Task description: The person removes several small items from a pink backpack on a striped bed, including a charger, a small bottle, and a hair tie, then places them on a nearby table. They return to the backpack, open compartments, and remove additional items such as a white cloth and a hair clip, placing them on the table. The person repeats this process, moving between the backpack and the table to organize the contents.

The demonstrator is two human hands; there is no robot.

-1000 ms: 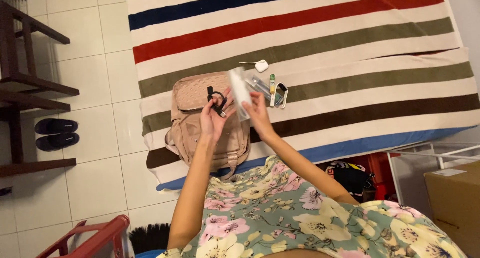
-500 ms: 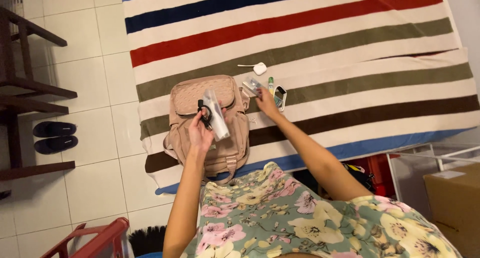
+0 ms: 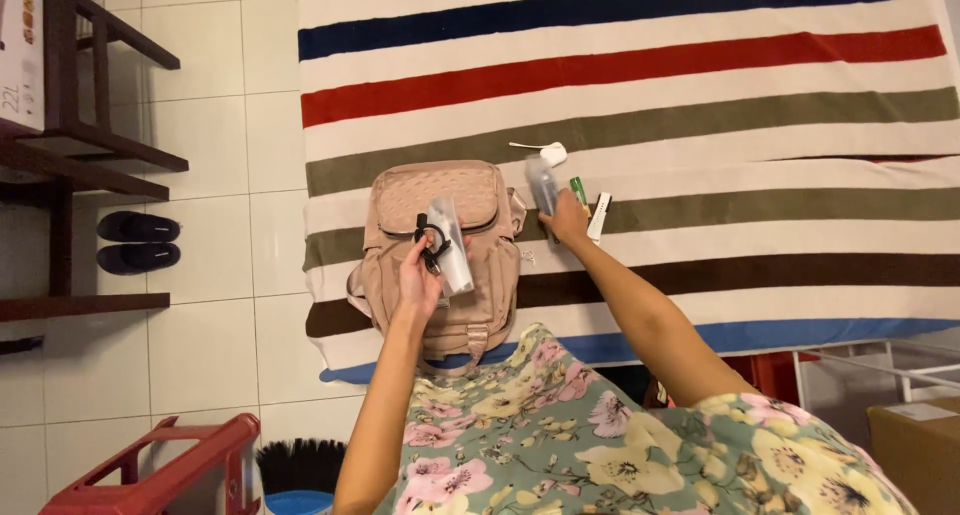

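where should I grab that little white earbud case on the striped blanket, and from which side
Take the white earbud case across its rounded body, pinching the two long sides from above. It lies flat on the striped blanket, apart from the other items. Its thin cord trails off to the left, so coming from the right or straight down probably avoids it.

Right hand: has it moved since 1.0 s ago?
Yes. The right hand has left the clear pouch, now in the left hand over the pink backpack, and reached out to the small items beside the green tube on the striped blanket.
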